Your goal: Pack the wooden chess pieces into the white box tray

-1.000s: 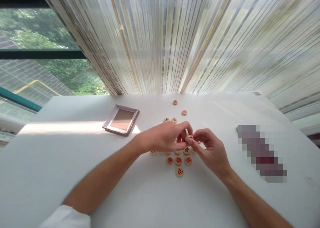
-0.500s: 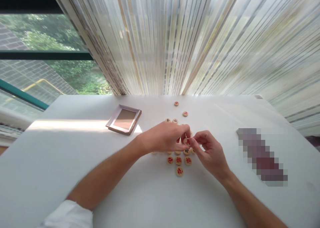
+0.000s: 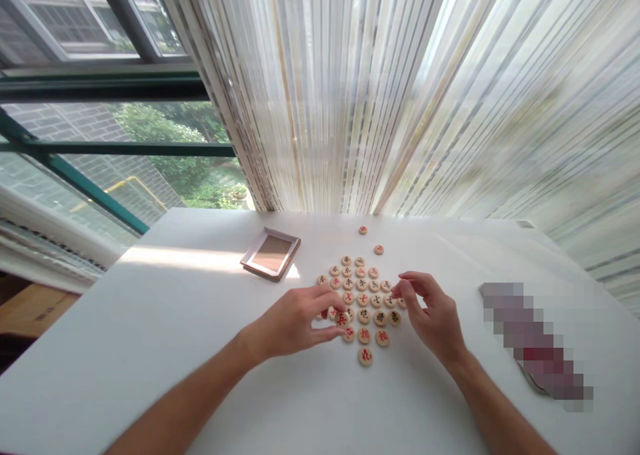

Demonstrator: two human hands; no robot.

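Observation:
Several round wooden chess pieces (image 3: 363, 300) with red or black characters lie in rows on the white table (image 3: 175, 322). My left hand (image 3: 297, 320) pinches a red-marked piece (image 3: 342, 319) between thumb and fingers at the cluster's lower left. My right hand (image 3: 431, 312) is at the cluster's right edge. Its fingers are curled and its fingertips meet at a piece there; whether it grips it is unclear. One piece (image 3: 365, 356) lies alone nearest to me.
Two stray pieces (image 3: 363, 230) (image 3: 379, 249) lie farther back. A shallow cardboard box lid (image 3: 271, 254) sits to the left of the pieces. A blurred-out object (image 3: 535, 338) lies on the right. Striped curtains and a window stand behind the table.
Both hands have come down from holding one piece together above the cluster. My left hand now has a red piece at the lower left, and the view has tilted up.

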